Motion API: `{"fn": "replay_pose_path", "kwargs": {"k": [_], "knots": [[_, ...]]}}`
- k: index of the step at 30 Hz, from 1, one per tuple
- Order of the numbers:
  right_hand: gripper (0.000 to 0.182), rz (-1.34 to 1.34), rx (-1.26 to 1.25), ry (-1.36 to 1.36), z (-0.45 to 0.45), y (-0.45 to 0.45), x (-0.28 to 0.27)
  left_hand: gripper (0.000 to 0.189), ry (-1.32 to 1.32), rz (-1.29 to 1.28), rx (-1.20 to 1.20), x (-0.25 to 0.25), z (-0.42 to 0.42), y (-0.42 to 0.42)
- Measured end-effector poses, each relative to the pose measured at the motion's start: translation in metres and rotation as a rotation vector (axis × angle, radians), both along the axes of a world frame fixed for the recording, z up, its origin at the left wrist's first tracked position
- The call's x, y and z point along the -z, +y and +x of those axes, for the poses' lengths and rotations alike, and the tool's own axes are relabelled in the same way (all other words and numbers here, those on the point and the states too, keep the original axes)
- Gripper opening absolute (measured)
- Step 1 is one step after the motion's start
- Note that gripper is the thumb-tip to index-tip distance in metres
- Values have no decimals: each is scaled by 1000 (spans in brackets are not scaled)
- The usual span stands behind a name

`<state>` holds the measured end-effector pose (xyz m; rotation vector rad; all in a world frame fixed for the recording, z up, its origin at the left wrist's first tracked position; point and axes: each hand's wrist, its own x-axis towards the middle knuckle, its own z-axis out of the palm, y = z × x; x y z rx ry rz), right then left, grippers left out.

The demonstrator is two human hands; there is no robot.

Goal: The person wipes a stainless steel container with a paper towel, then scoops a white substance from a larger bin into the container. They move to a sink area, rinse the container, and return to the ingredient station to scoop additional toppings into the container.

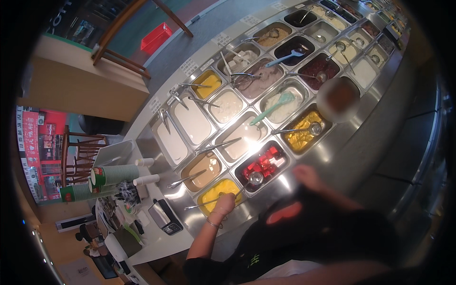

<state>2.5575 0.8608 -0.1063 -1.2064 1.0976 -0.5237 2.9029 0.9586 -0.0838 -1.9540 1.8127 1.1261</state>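
Observation:
My left hand [225, 205], with bracelets at the wrist, grips the handle of a metal ladle [255, 178]. The ladle's bowl rests at the near edge of a steel pan of glossy red jelly-like cubes [262, 164]. Under and beside that hand is a pan of yellow food [217, 190], with another long handle lying across it. My right hand [307, 176] hovers blurred by the counter's near edge, right of the red cubes; whether its fingers hold anything is unclear. Further right, a pan of yellow jelly-like pieces [301, 131] holds a ladle [315, 128].
Several more steel pans fill the counter, including white liquid [190, 119], a tan mixture [203, 171] and a teal spatula [272, 108]. At left stand stacked paper cups [115, 176] and a digital scale [165, 216]. A round blurred patch [338, 99] covers part of the pans.

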Motion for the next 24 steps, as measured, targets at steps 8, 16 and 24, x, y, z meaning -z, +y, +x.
{"fn": "replay_pose_path", "kwargs": {"k": [8,16,24], "knots": [[14,-10,-5,9,-18,-13,1,25,110,-42,-130,34,-41,-40],[14,55,81,-32,-31,-13,13,25,132,37,-352,-14,1,-18],[14,14,-58,42,-15,-27,-27,19,-401,20,-76,-55,-33,-45]]}}
